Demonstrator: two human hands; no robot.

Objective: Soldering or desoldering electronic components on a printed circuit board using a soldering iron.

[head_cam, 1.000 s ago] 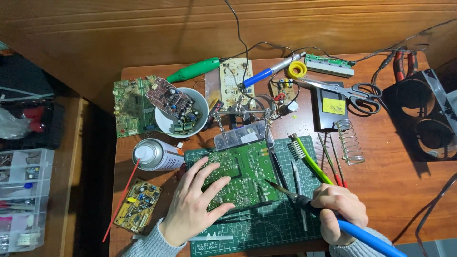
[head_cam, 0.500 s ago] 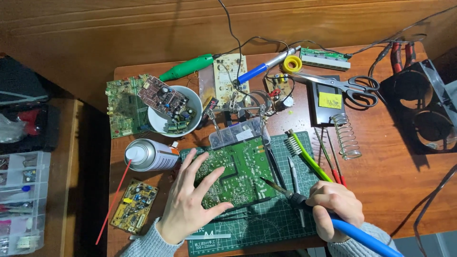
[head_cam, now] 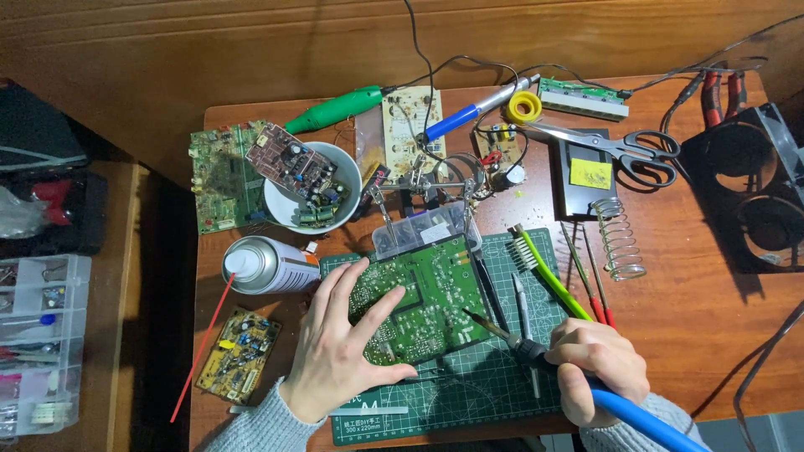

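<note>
Sitting up-left of the green circuit board (head_cam: 419, 301) pinned flat by spread left hand (head_cam: 339, 351), a white bowl (head_cam: 280, 209) (boards inside); soldering iron (head_cam: 536, 351) is gripped by right hand (head_cam: 599, 368).

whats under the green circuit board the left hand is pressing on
The green circuit board lies on a dark green cutting mat, whose grid shows around its lower and right edges. The left hand covers the board's lower left, so the mat directly beneath cannot be seen.
</note>
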